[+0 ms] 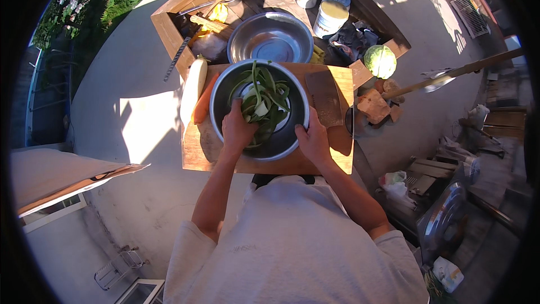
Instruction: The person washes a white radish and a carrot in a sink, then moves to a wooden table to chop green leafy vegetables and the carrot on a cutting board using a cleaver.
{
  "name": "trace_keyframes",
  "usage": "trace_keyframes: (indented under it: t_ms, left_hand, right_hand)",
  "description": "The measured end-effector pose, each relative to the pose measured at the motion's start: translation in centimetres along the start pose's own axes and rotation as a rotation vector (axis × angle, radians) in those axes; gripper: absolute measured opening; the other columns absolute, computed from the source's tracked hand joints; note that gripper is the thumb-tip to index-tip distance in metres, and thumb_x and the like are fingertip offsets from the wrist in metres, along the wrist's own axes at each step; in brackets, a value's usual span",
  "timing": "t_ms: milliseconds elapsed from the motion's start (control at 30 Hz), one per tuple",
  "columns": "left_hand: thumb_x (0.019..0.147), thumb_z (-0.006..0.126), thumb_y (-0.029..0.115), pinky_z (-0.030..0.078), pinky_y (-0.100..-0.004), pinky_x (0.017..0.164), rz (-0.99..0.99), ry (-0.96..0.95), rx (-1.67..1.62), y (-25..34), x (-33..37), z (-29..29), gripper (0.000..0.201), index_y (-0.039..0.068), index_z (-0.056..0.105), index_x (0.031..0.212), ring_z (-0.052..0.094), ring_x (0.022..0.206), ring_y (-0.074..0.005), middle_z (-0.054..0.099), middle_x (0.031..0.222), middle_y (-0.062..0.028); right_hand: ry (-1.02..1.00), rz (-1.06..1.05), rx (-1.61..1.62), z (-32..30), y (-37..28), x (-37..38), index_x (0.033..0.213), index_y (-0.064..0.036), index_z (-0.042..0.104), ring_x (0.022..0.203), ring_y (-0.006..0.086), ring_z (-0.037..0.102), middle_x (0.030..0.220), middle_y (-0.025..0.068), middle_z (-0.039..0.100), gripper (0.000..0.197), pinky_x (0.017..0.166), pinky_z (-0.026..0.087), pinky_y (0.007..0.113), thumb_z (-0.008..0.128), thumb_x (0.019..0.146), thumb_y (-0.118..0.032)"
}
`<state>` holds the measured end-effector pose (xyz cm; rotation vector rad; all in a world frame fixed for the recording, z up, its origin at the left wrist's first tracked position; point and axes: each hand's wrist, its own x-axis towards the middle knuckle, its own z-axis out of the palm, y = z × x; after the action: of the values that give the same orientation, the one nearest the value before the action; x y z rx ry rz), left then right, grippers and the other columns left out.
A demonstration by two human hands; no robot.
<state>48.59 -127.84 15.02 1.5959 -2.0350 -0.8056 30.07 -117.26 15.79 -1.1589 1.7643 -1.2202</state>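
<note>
A metal bowl (221,87) stands on a wooden cutting board (198,160) in front of me, with long green vegetable peels (273,98) inside. My left hand (237,127) reaches into the bowl and is closed on some of the peels; its fingertips are partly hidden among them. On the bowl's right rim, my right hand (313,139) grips with the thumb on the inside edge. A white radish (194,87) and a carrot (205,101) lie along the board's left side. To the right of the bowl lies a cleaver (324,98) with a dark, broad blade.
Beyond the board, a larger metal basin (239,36) sits in a wooden-edged surround (169,39). White tubs (331,19) and a dark plastic bag (353,39) are at its right. A cabbage (380,61) rests on the right corner, above broken bricks (373,106) and a wooden pole (450,73).
</note>
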Motion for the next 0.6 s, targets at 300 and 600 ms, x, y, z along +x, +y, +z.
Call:
trace_keyframes:
  t_ms: [300, 600]
  left_hand:
    - [0.063, 0.081, 0.008, 0.052, -0.046, 0.075, 0.08, -0.05, -0.175, -1.5, 2.7, 0.0, 0.052, 0.005, 0.054, 0.108, 0.066, 0.092, -0.0409, 0.068, 0.095, -0.0201]
    - [0.068, 0.078, 0.013, 0.049, -0.0505, 0.069, 0.054, -0.094, -0.015, -4.5, 2.6, 2.7, 0.051, 0.007, 0.051, 0.11, 0.064, 0.087, -0.0402, 0.066, 0.093, -0.0181]
  right_hand:
    - [0.15, -0.076, -0.346, -3.6, -4.0, 4.2, 0.139, -0.0074, 0.04, 0.086, 0.0425, 0.067, 0.093, 0.0263, 0.066, 0.055, 0.072, 0.052, 0.046, 0.053, 0.086, 0.001]
    - [0.333, -0.144, -0.405, -7.1, -1.6, 8.0, 0.127, -0.0017, 0.047, 0.073, 0.0415, 0.066, 0.078, 0.0251, 0.064, 0.043, 0.065, 0.051, 0.042, 0.059, 0.085, -0.001]
